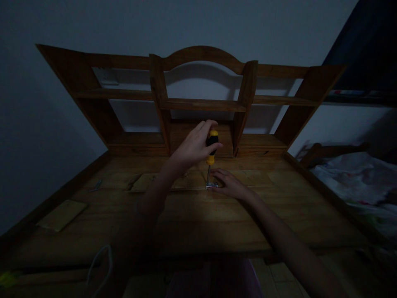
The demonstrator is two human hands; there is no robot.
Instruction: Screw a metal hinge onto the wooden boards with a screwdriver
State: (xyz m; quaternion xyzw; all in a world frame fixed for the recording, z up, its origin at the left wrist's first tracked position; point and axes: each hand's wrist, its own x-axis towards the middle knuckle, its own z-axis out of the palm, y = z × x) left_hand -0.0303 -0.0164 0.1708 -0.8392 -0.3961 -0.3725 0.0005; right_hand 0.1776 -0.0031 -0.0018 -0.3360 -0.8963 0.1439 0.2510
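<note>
My left hand (197,142) is wrapped around the yellow and black handle of a screwdriver (212,142), which stands nearly upright. Its shaft runs down to a small metal bracket (212,185) lying at the front edge of a long wooden board (254,178) on the desk. My right hand (228,184) rests low beside the bracket, its fingers closed at the bracket's right end. Whether the tip sits in a screw is too small to tell.
A second small metal piece (96,185) and a loose square of wood (63,214) lie on the left of the wooden desk (198,236). Behind stands a wooden shelf unit (203,105). A pale cord loop (108,258) is at lower left, and plastic sheeting (356,178) at right.
</note>
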